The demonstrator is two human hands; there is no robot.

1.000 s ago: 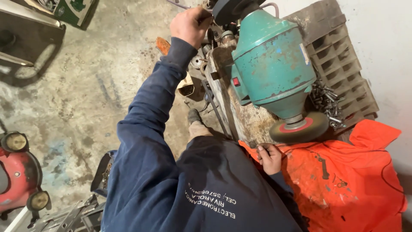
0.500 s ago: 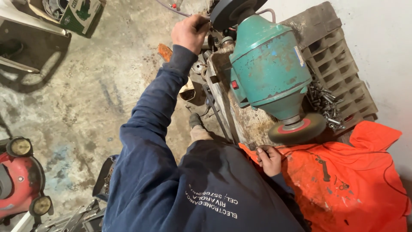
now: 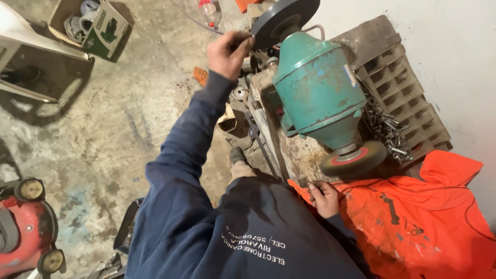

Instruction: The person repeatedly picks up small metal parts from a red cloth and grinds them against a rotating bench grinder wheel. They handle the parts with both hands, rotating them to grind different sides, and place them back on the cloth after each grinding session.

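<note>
Left hand (image 3: 227, 51) presses a small piece against the grinding wheel (image 3: 283, 20).

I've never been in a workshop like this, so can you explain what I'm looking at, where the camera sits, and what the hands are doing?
The camera is worn on the person's head and looks down over their blue top. The green machine is a bench grinder with a dark wheel at one end and a wire wheel at the other. The left hand holds a small piece against the dark wheel. The right hand rests on an orange cloth. Loose bolts lie by the grinder.
</note>
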